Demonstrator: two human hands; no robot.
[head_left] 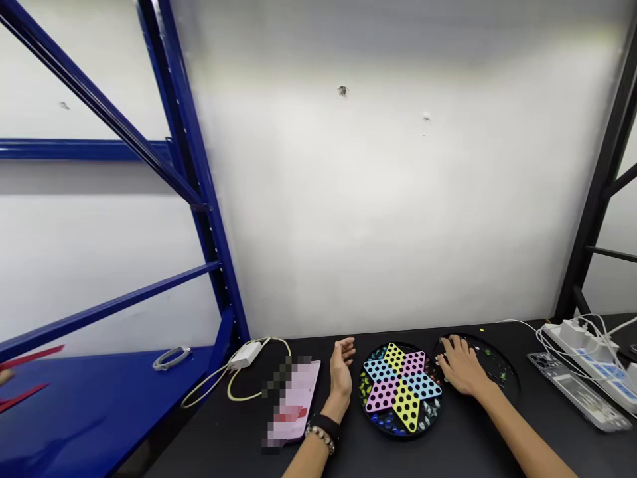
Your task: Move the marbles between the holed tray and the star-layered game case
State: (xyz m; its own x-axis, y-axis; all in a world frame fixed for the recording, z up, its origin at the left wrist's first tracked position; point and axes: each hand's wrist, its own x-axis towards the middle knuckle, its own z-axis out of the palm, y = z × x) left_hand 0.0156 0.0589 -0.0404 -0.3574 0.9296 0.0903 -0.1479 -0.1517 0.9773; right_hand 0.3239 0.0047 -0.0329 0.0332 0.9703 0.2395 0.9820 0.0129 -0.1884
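A star-shaped Chinese checkers board [399, 384] with pink, yellow and blue sections lies on the black table, with coloured marbles in the pockets round its star. My left hand [341, 372] rests on its side at the board's left, fingers apart from it and loosely stretched, with nothing seen in them. A round black tray [515, 377] with a few small marbles sits right of the board. Over the tray's left side reaches my right hand [462, 365], palm down with spread fingers. Whatever lies beneath its fingertips is hidden.
A phone [303, 398], partly blurred out, lies left of my left hand. Beyond it are a white adapter and cable [247, 354]. A clear-cased flat item [577, 392] and a power strip [592, 362] occupy the right. Another person's hand [4, 376] shows at far left.
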